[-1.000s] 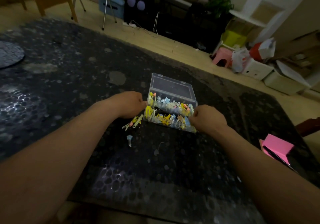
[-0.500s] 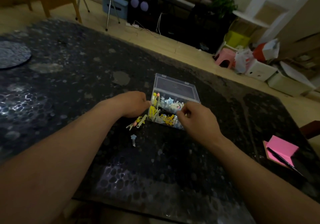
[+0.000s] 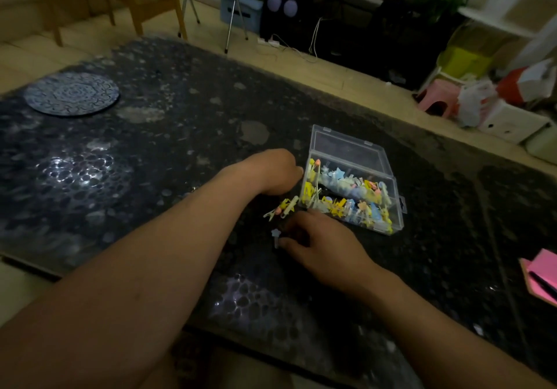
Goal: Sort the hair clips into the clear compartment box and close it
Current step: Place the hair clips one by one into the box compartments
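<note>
Currently your right hand (image 3: 319,247) sits low of frame centre on the dark patterned table (image 3: 150,159), its fingers (image 3: 284,241) pinched together on a small pale-blue star hair clip (image 3: 275,236) that lies on the table surface. Your left hand (image 3: 271,174) rests just above it, curled, knuckles touching the left wall of the clear compartment box (image 3: 355,184); whether those fingers grip anything cannot be told. Box position: right of centre, lid (image 3: 346,150) open and tilted back toward the top of the frame. Both visible rows are packed with yellow, blue and pink clips. Loose items: a small cluster of yellow and pink hair clips (image 3: 281,208) on the table just beside the box's lower left corner, between your two hands. Blue star clip lies below that cluster, apart from the box. Other items: round blue patterned mat (image 3: 71,94) at upper left of the table; pink notepad (image 3: 542,274) with a dark pen across it at the right edge. Lighting is dim; fine detail of the clips is not resolvable.
</note>
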`<state>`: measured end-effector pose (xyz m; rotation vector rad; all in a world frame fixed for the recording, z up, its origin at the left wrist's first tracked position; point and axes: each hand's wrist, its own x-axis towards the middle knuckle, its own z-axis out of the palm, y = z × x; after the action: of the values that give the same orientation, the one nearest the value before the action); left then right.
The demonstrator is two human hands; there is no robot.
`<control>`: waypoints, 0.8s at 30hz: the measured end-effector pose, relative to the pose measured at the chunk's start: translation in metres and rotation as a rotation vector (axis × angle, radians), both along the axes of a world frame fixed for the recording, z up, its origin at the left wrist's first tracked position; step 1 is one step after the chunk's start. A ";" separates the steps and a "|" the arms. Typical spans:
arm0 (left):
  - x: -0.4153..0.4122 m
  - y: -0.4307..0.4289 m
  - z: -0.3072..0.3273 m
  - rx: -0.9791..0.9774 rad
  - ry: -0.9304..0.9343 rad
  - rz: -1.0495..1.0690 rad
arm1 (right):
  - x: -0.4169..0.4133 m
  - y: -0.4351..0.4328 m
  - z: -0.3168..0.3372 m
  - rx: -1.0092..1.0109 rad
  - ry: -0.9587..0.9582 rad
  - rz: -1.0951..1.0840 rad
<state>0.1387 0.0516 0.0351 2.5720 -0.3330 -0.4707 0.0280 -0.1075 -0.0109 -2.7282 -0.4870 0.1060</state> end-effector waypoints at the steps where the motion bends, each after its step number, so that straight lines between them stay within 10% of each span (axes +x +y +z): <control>1: 0.000 0.000 0.000 0.000 -0.004 -0.001 | 0.001 0.005 0.000 -0.004 -0.003 -0.004; 24: -0.009 -0.005 0.003 0.058 -0.031 -0.106 | 0.037 -0.075 0.042 0.194 -0.120 -0.480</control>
<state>0.1294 0.0464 0.0384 2.6294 -0.4749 -0.4851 0.0647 -0.1820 0.0307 -2.5860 0.1309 -0.2186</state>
